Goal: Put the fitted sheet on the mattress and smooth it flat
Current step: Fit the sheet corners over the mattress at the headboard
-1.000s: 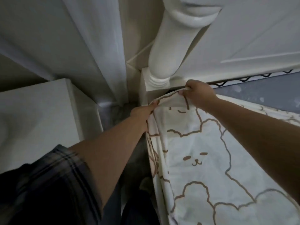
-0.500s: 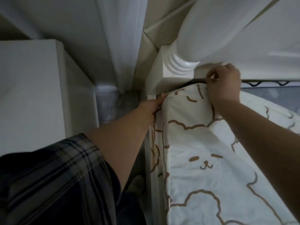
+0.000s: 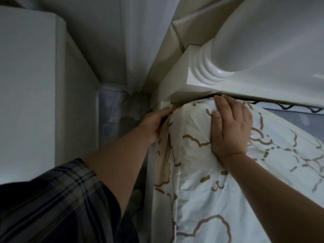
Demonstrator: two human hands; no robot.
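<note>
The sheet point(image 3: 210, 181) corner is being seated: pressed by the flat right hand point(image 3: 231, 127), pinched by the left hand point(image 3: 154, 123), next needing tucking under the mattress point(image 3: 298, 120).

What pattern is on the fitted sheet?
Brown outlined bears on white, seen in the head view: fitted sheet.

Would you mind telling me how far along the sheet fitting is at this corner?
Done: the fitted sheet already covers this corner of the mattress by the bedpost. In hand: the right hand presses flat on the corner, while the left hand works the sheet's side edge down. Left: bare mattress shows to the right, and the sheet is wrinkled, so smoothing remains.
</note>
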